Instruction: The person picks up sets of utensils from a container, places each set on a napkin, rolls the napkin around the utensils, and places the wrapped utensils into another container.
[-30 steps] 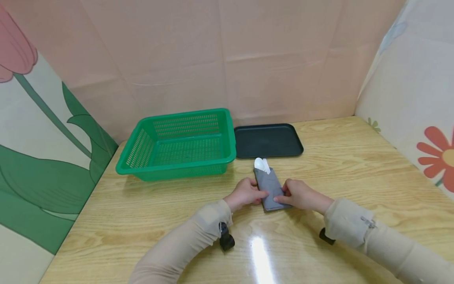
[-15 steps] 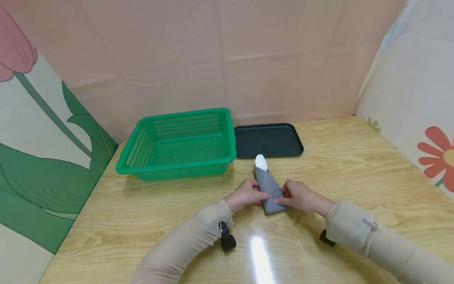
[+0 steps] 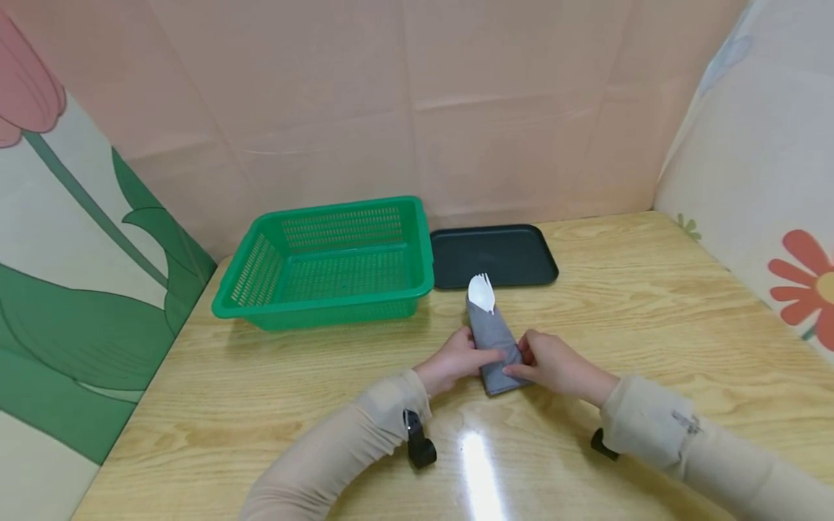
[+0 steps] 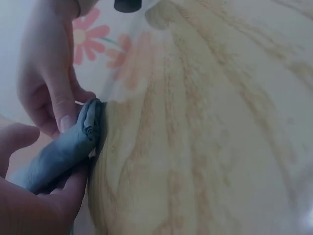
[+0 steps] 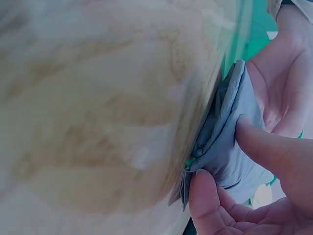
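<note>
A grey napkin [image 3: 493,336] is folded into a narrow pouch around white cutlery. From its far end stick out a spoon [image 3: 481,294] and, behind that, the tines of a fork [image 3: 485,277]. My left hand [image 3: 456,359] holds the pouch from the left, its thumb lying across the top and its fingers underneath. On the right edge, my right hand [image 3: 554,364] pinches the cloth near the lower corner. In the right wrist view the layered folds of the napkin [image 5: 234,142] show between thumb and fingers. The handles of the cutlery are hidden in the cloth.
Behind and to the left stands a green perforated basket [image 3: 339,307]. A black tray [image 3: 495,257] lies beside it, just beyond the spoon's tip. All rest on a wood-grain table [image 3: 651,289] with a pink cloth backdrop [image 3: 521,108] behind.
The cutlery end has shifted slightly away from me, and the spoon now overlaps the fork instead of lying beside it. My left thumb has slid farther across the napkin.
</note>
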Tool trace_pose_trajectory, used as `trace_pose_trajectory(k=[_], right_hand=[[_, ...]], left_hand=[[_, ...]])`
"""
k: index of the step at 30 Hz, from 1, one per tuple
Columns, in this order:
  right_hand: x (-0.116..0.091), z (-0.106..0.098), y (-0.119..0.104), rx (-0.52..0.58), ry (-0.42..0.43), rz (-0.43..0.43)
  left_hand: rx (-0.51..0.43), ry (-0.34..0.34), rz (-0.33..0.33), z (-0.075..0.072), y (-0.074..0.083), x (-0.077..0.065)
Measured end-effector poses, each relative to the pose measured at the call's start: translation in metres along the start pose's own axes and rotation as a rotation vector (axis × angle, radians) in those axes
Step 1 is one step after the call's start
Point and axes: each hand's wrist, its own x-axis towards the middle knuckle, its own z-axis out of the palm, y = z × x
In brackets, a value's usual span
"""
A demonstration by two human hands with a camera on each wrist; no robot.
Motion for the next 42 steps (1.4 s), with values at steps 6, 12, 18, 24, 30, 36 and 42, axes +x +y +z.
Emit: trace_pose_trajectory(k=[6,12,18,24,30,36,42], right_hand=[[-0.002,0.001,-0.005,-0.01,0.022,-0.018],[-0.003,0.001,-0.01,-0.031,0.076,-0.052],[-0.006,0.0,-0.016,-0.023,0.12,-0.049],[-0.011,-0.001,-0.024,0.003,0.163,-0.034],[-0.014,-0.001,-0.03,0.007,0.231,-0.07],[-0.016,-0.001,-0.032,0.02,0.24,-0.08],[-0.016,0.0,-0.031,0.048,0.245,-0.081]], left_hand=[[-0.072,0.029,0.027,0.001,0.001,-0.001],[-0.036,0.044,0.075,0.0,0.001,-0.003],[-0.046,0.073,0.11,-0.003,0.005,-0.005],[-0.02,0.068,0.125,-0.007,0.016,-0.014],[-0.009,0.055,0.146,-0.012,0.024,-0.021],[-0.054,0.01,0.174,-0.016,0.024,-0.022],[-0.051,-0.007,0.172,-0.018,0.024,-0.021]])
